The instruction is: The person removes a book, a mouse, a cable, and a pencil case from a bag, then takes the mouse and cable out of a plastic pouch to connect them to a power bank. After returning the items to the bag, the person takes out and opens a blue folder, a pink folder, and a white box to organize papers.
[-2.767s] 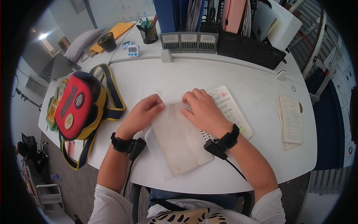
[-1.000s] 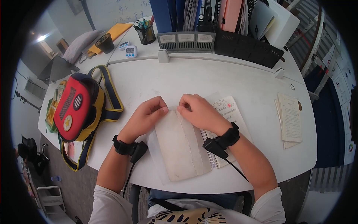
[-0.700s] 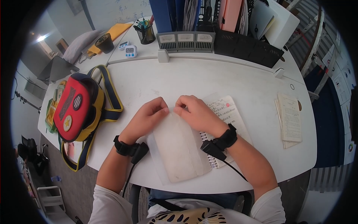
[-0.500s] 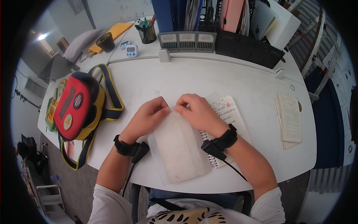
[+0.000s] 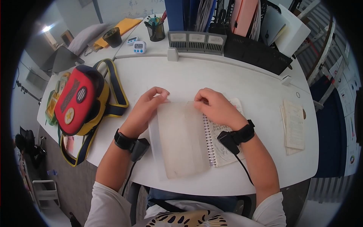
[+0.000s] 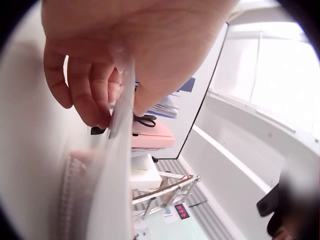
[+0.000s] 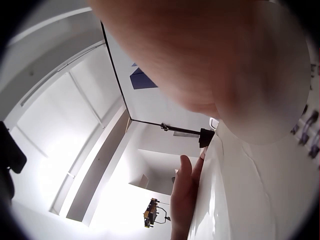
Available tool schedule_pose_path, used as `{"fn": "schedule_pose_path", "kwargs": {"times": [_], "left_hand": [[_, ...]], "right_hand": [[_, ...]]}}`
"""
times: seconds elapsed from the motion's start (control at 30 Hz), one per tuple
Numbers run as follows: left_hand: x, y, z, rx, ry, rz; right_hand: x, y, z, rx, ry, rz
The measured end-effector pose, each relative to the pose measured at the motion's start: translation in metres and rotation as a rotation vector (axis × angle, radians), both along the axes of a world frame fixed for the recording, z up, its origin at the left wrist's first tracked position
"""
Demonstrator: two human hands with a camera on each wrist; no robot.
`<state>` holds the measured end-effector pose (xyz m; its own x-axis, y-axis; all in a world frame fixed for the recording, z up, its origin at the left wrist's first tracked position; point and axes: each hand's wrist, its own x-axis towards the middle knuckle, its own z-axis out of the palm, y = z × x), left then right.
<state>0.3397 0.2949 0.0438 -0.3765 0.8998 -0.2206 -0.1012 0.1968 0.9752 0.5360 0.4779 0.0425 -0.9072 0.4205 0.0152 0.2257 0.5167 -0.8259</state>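
Note:
A spiral notebook (image 5: 223,149) lies opened on the desk, its right page handwritten. Its plain beige cover (image 5: 181,140) is turned to the left of the coil, with a clear plastic sheet (image 5: 155,145) showing past the left edge. My left hand (image 5: 145,108) is at the upper left corner, thumb and fingers parted. In the left wrist view the translucent sheet (image 6: 122,125) runs between thumb and fingers. My right hand (image 5: 219,108) pinches the cover's upper right corner with curled fingers; in the right wrist view this hand (image 7: 200,60) is blurred and hides its fingertips.
A red, yellow and navy bag (image 5: 81,100) lies at the left. Old paper sheets (image 5: 294,126) are on the right. Behind stand a pen cup (image 5: 155,30), a small timer (image 5: 139,47) and a black file rack (image 5: 257,53).
My hands have moved apart: the left thumb and fingers have parted at the corner, and the right hand has moved right along the cover's top edge. The head view has shifted slightly.

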Motion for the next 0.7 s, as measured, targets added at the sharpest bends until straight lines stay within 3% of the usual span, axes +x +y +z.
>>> {"fn": "schedule_pose_path", "kwargs": {"times": [0.07, 0.17, 0.27, 0.4, 0.53, 0.7], "left_hand": [[0.002, 0.000, 0.002, 0.069, -0.270, 0.144], [-0.006, -0.002, -0.009, 0.110, -0.381, 0.046], [0.005, -0.004, -0.005, 0.066, -0.351, -0.112], [0.024, 0.000, -0.005, -0.040, -0.209, -0.071], [0.017, 0.001, 0.000, -0.041, -0.231, -0.052], [0.008, 0.000, -0.002, 0.077, -0.187, -0.030]], "right_hand": [[0.001, 0.007, -0.006, 0.006, 0.043, -0.041], [0.002, 0.015, -0.010, 0.005, 0.085, -0.133], [0.000, 0.020, -0.016, -0.018, 0.096, -0.215], [-0.006, 0.014, -0.029, -0.055, 0.170, -0.307], [-0.007, 0.009, -0.025, 0.014, 0.177, -0.307], [-0.008, 0.005, -0.027, 0.036, 0.177, -0.294]]}}
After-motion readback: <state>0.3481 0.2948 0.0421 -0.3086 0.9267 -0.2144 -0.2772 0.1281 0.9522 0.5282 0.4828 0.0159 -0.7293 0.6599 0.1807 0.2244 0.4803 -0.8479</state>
